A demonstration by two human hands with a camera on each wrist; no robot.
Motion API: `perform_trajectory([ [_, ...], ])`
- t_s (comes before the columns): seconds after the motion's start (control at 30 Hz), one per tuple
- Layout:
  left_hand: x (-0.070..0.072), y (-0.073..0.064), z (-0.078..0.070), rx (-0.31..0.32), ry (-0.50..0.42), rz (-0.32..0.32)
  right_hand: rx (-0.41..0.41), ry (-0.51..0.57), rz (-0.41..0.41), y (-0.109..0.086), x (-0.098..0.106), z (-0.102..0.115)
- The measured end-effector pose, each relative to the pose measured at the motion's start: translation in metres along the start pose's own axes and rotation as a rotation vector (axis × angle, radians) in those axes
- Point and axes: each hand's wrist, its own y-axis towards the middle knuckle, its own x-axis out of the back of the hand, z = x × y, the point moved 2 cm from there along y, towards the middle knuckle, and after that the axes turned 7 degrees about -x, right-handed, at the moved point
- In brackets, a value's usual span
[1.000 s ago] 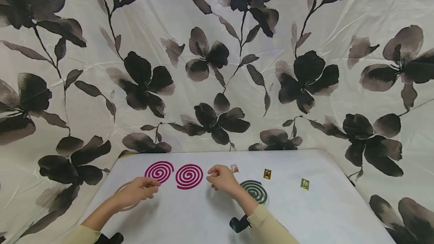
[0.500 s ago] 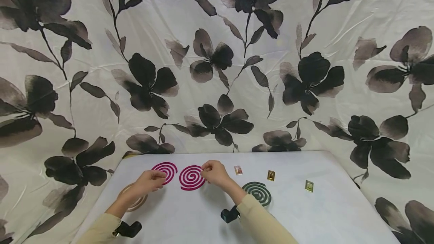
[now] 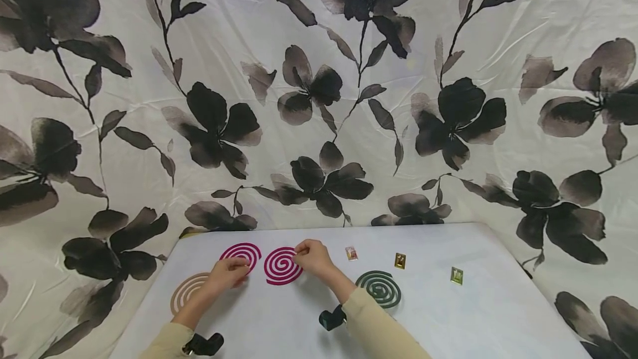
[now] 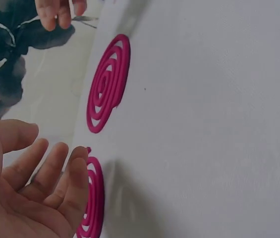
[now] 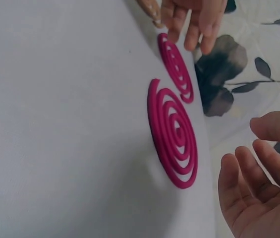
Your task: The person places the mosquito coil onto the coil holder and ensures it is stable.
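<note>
Two flat magenta mosquito coils lie side by side near the far edge of the table. My left hand (image 3: 226, 276) hovers over the near part of the left coil (image 3: 243, 250) and hides some of it; in the left wrist view its fingers are loosely bent with nothing between them. My right hand (image 3: 315, 258) is by the right edge of the right coil (image 3: 282, 266), covering a bit of that edge in the head view. The right wrist view shows its fingers relaxed, holding nothing, apart from the near magenta coil (image 5: 177, 134).
A tan coil (image 3: 185, 292) lies partly behind my left forearm. On the right is a green coil (image 3: 379, 289), partly beside my right sleeve. Small shiny rectangular pieces, pink (image 3: 351, 253), gold (image 3: 400, 261) and green (image 3: 456, 275), sit farther right. A floral cloth (image 3: 324, 181) hangs behind the table.
My left hand has moved right and forward, from over the tan coil to the left magenta coil. The right hand has shifted left to the right magenta coil's edge. The coils stay in place.
</note>
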Motion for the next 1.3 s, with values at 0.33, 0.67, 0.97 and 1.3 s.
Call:
perform_trajectory([
  [0.33,-0.023,0.002,0.005,0.018,-0.022,-0.069,-0.009,-0.027,-0.026,0.006,-0.006,-0.016],
  [0.67,-0.036,0.000,0.008,0.056,-0.015,-0.115,-0.013,-0.029,-0.051,0.008,-0.005,-0.028],
  [0.97,-0.046,0.003,0.009,0.082,-0.013,-0.127,-0.048,-0.026,-0.064,0.010,-0.010,-0.042],
  [1.3,-0.050,0.009,0.012,0.100,0.003,-0.146,-0.066,0.010,-0.073,0.006,-0.015,-0.042],
])
